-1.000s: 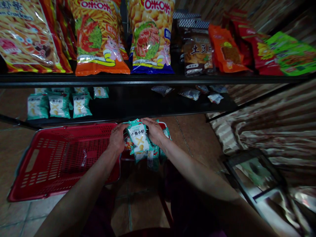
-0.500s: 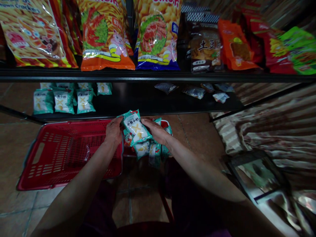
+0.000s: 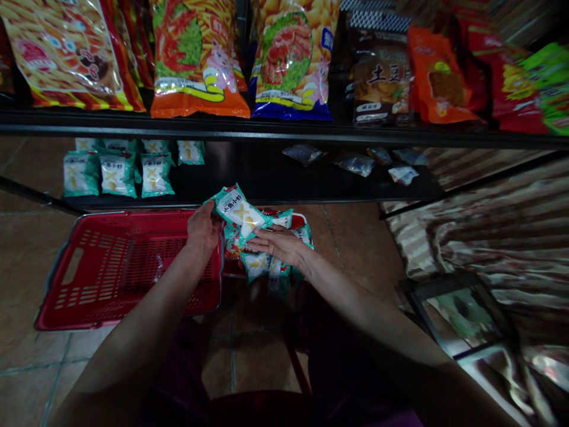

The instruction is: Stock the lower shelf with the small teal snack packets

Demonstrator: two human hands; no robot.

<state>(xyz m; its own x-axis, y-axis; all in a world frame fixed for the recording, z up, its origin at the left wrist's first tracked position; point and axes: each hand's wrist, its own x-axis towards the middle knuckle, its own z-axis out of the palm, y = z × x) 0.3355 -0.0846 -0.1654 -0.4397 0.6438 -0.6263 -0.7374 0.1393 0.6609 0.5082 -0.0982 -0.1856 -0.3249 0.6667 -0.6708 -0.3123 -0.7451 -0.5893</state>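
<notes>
My left hand (image 3: 203, 229) grips the upper left edge of a teal and white snack bag (image 3: 241, 212), which tilts down to the right. My right hand (image 3: 284, 243) lies palm up with its fingers stretched out, their tips at the bag's lower end. Below both hands, several more bags of the same kind (image 3: 256, 265) fill a small container with a pale rim (image 3: 301, 218). Its body is mostly hidden by the bags and my right hand.
To the left, a red plastic basket (image 3: 66, 302) stands on the tiled floor. Matching snack bags (image 3: 118, 173) and small silvery packets (image 3: 355, 163) lie on the lower black shelf (image 3: 249, 169). Large snack bags (image 3: 291, 59) line the upper shelf. At right are a curtain (image 3: 444, 231) and a framed object (image 3: 462, 314).
My right hand has let go of the bag's right side, moved lower and turned palm up. The bag has tilted further in my left hand.
</notes>
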